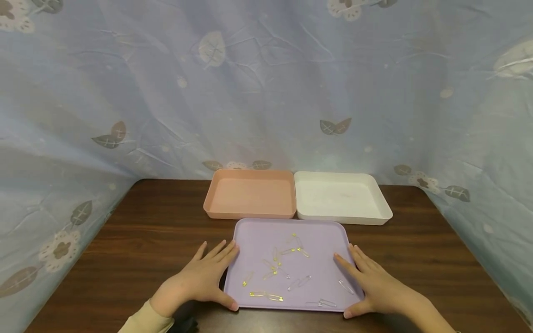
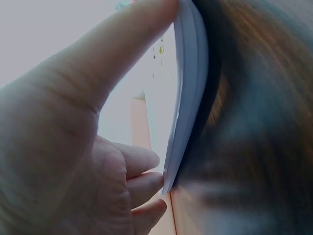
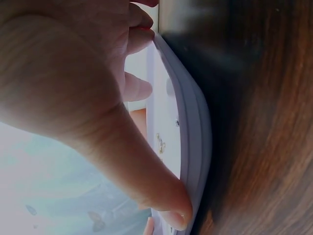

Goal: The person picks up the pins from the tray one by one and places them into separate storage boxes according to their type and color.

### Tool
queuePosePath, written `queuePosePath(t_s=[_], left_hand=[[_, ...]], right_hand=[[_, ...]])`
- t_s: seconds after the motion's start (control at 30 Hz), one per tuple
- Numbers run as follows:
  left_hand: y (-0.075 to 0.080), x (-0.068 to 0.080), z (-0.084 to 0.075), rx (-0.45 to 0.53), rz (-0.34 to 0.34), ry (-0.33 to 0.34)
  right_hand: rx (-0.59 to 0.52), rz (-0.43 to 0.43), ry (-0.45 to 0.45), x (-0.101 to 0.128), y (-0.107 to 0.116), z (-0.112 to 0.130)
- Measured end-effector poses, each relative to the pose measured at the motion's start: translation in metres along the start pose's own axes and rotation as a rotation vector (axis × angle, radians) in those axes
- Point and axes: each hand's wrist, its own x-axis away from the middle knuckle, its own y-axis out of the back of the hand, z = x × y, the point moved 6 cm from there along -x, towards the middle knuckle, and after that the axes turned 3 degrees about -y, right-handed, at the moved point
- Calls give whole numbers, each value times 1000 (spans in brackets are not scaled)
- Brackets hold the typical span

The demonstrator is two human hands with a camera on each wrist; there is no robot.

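Flat lilac tray (image 1: pixel 258 231) holding scattered pins (image 1: pixel 287 263)

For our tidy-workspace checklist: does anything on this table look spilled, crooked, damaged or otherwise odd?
Nothing stands out. Gold and clear safety pins lie scattered loose in the flat lilac plastic tray, all inside its rim. The left hand and right hand rest at its sides. The pink tray and white tray sit square behind.

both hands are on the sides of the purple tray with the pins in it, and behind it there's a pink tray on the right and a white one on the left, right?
Not quite: the two back trays are swapped. The head view shows the pink tray on the left and the white tray on the right. The rest holds: the left hand and right hand rest on the sides of the purple tray that holds the pins.
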Motion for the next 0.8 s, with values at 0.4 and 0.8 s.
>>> queuePosePath(t_s=[0.4, 0.8], left_hand=[[21, 0, 19, -27, -148, -53], [51, -7, 60, -119, -381, 31]], right_hand=[[-97, 116, -57, -2, 6, -1], [-80, -23, -4, -6, 27, -3]])
